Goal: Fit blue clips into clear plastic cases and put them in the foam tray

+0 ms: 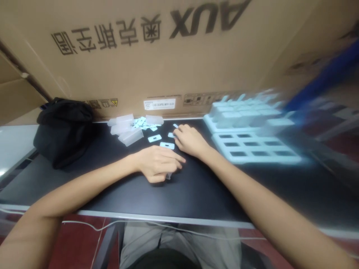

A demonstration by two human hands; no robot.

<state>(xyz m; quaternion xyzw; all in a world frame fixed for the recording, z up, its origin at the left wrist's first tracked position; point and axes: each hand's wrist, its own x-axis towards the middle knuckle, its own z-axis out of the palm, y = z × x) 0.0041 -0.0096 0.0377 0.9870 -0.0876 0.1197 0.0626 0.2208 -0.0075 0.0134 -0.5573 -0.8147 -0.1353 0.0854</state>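
My left hand [161,163] is closed round a translucent plastic cup, with only a small part of it [168,175] showing below the fingers. Beyond it, my right hand [190,140] reaches to the table with curled fingers. Its fingertips touch a small light blue slotted plate [171,135], partly hidden by them. Two more slotted plates, one nearer [167,145] and one farther left [154,138], lie flat in front of my left hand. A thin light blue piece [175,126] lies just past my right fingertips.
A heap of light blue pieces [143,123] lies among several translucent cups [131,136]. At right stands a light blue slotted tray [235,158], with lidded cups [244,117] in its far part. A black cloth bag [64,130] sits left; a large cardboard box [168,71] walls the back.
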